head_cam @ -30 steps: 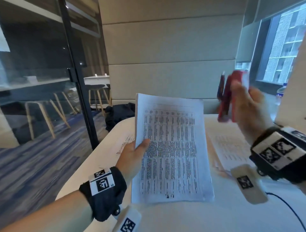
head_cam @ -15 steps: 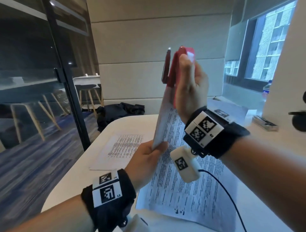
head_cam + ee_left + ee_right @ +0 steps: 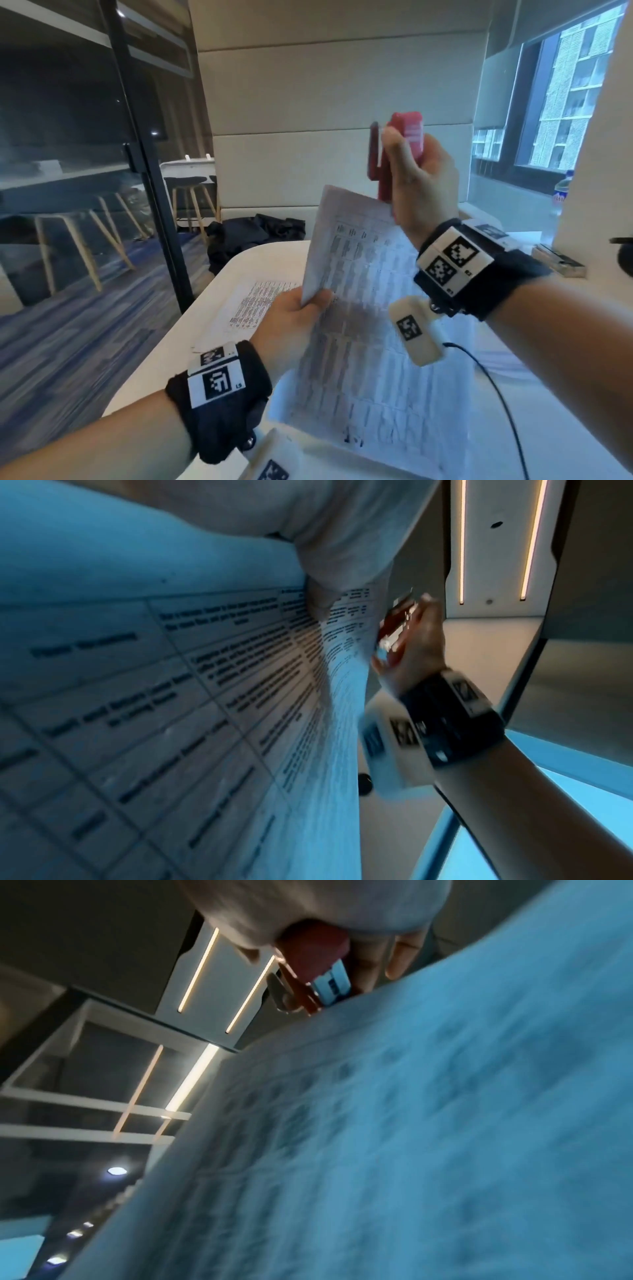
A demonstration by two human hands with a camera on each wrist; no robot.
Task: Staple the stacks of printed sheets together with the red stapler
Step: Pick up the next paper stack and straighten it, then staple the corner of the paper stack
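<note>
My left hand [image 3: 294,318] pinches the left edge of a stack of printed sheets [image 3: 363,318], raised and tilted above the white table [image 3: 561,428]. My right hand [image 3: 416,178] grips the red stapler [image 3: 394,154] upright, at the stack's top right corner. Whether the corner sits between the stapler's arms is hidden by the hand. The left wrist view shows the stack [image 3: 171,696] from close up and the stapler [image 3: 397,623] in my right hand [image 3: 414,647] past its far edge. In the right wrist view the stapler [image 3: 311,955] touches the blurred stack's [image 3: 411,1123] upper edge.
Another printed stack [image 3: 253,305] lies on the table to the left of my left hand. A small box [image 3: 558,262] sits at the table's right, near a water bottle [image 3: 561,195] by the window. A dark bag [image 3: 253,233] lies beyond the table, beside a glass partition [image 3: 68,171].
The stapler came from the right across to the stack's top. The stack, edge-on half a second ago, has turned so its printed face shows again. My left hand kept its hold.
</note>
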